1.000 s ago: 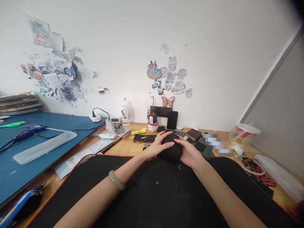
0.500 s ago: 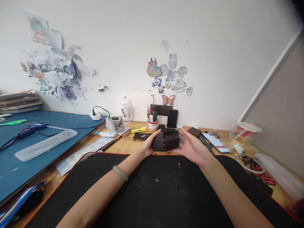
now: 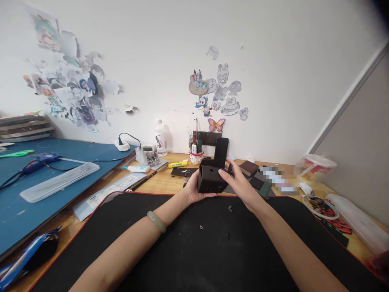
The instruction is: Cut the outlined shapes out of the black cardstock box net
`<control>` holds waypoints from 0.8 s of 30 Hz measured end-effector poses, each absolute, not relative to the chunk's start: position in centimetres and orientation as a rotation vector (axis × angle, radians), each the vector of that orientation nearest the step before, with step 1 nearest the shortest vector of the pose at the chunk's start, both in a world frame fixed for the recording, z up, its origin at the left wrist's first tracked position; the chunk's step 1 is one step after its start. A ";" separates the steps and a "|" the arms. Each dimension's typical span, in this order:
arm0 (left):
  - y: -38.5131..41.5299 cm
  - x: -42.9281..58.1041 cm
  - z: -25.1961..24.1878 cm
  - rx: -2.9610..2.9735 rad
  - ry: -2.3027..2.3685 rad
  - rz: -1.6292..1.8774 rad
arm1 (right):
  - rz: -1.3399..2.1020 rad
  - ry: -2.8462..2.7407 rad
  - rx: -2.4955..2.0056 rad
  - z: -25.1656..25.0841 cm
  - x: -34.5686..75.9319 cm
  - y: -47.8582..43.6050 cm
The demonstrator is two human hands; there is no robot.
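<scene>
Between my hands is a small black box (image 3: 212, 182), seemingly of card, with an upright flap at the back and a few holes in its faces. My left hand (image 3: 193, 190) wraps its left side and supports it from below. With thumb and fingers, my right hand (image 3: 237, 180) pinches a part at the box's right edge; the fingertips are partly hidden behind it. Below the box lies a black mat (image 3: 188, 251) with a red edge. On the mat rest a small triangular piece (image 3: 201, 227) and a curved sliver (image 3: 230, 208).
Behind the box stand a cup of pens (image 3: 196, 156), a phone (image 3: 221, 149) and a water bottle (image 3: 160, 138). A yellow glue stick (image 3: 178, 164) lies left of them. A blue cutting mat (image 3: 75, 174) covers the left; a plastic cup (image 3: 319, 168) stands right.
The box has turned, showing its top and front differently, with its flap raised. My right hand has closed from spread fingers onto its right edge. My left hand has shifted lower around it.
</scene>
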State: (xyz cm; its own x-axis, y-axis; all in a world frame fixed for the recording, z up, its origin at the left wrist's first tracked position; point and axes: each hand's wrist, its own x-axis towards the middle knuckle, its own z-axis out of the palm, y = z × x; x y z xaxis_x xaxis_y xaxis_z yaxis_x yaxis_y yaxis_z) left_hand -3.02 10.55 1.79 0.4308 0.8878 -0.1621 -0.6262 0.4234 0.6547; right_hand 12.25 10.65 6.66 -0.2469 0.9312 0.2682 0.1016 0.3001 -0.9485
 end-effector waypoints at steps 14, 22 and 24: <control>10.1 -1.5 1.0 0.732 0.777 0.915 | 1.097 -1.430 -1.159 6.2 12.8 10.8; 10.7 -1.7 1.6 1.055 0.995 1.312 | 1.105 -1.351 -1.203 5.5 13.6 11.9; 10.3 -1.3 2.0 1.214 1.023 1.455 | 1.093 -1.322 -1.206 5.5 13.8 12.2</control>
